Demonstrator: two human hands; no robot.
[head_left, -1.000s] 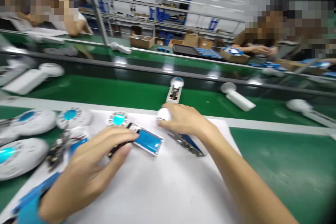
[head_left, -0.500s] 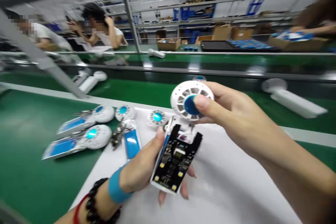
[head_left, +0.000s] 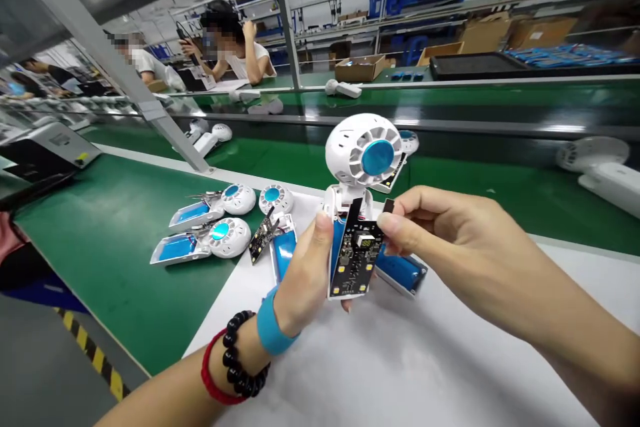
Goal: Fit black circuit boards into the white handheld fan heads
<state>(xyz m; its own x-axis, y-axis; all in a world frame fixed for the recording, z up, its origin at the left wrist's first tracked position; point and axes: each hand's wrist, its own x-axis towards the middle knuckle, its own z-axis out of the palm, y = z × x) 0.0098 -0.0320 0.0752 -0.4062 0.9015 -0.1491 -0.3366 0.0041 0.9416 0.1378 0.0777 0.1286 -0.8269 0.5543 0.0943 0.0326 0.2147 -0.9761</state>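
Okay, left to right: two fans (head_left: pixel 227 238) with open handles lie on the green desk (head_left: pixel 115 213), left of the left hand and beyond it. A third fan (head_left: pixel 273 199) is closer to that hand, its loose board (head_left: pixel 263 237) leaning beside it.

Left hand (head_left: pixel 305 263) is wrapped round the handle of the held fan (head_left: pixel 345 147), head up. Circuit board (head_left: pixel 355 263) is between the hands, in front of the open handle and looking skewed to it, not flush. Right hand (head_left: pixel 425 227) has thumb and forefinger pinching the board's upper right prong. That's the change: half a second ago it was on the head, thumb on the blue disc. Left grip is the same. Head's now unheld, so I'd say the work has shifted from turning the fan to handling the board.

Blue pack (head_left: pixel 403 272) in another handle sits on the white sheet (head_left: pixel 390 367), below the right fingertips. Far right, past the right hand: white fan (head_left: pixel 607 167).
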